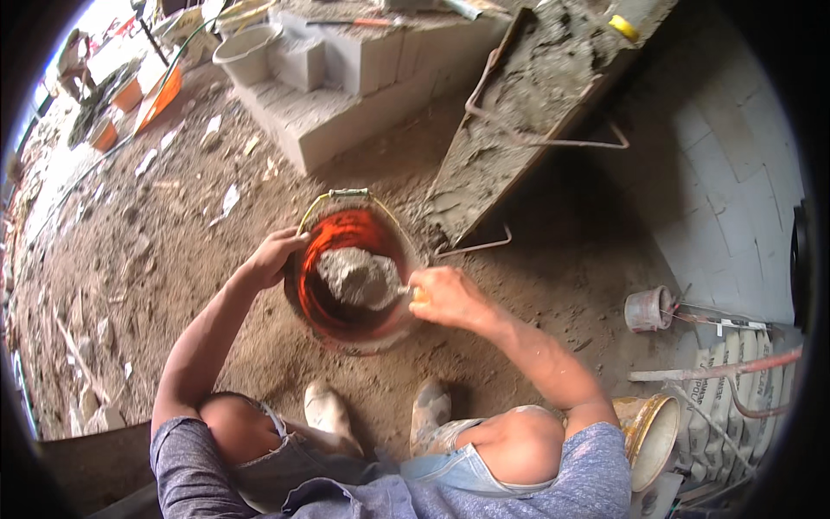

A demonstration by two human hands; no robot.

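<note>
Between my feet and the stacked blocks stands an orange-lined bucket point(309, 298), its inside smeared with grey. My left hand point(275, 258) grips its left rim, near where the wire handle point(313, 208) meets it. In my right hand point(450, 297) is the yellowish handle of a trowel point(381, 297), held at the bucket's right rim. A lump of wet grey mortar point(350, 270) lies on the blade, over the bucket's mouth. The mortar hides most of the blade and part of the bucket's bottom.
A mortar-covered board point(510, 143) with bent metal rods point(579, 143) slants up at the right. Pale blocks point(320, 130) carry a grey bucket point(248, 54). At right are a small pail point(648, 310), a yellowish bucket point(654, 437) and stacked sacks point(731, 389). Rubble litters the dirt at left.
</note>
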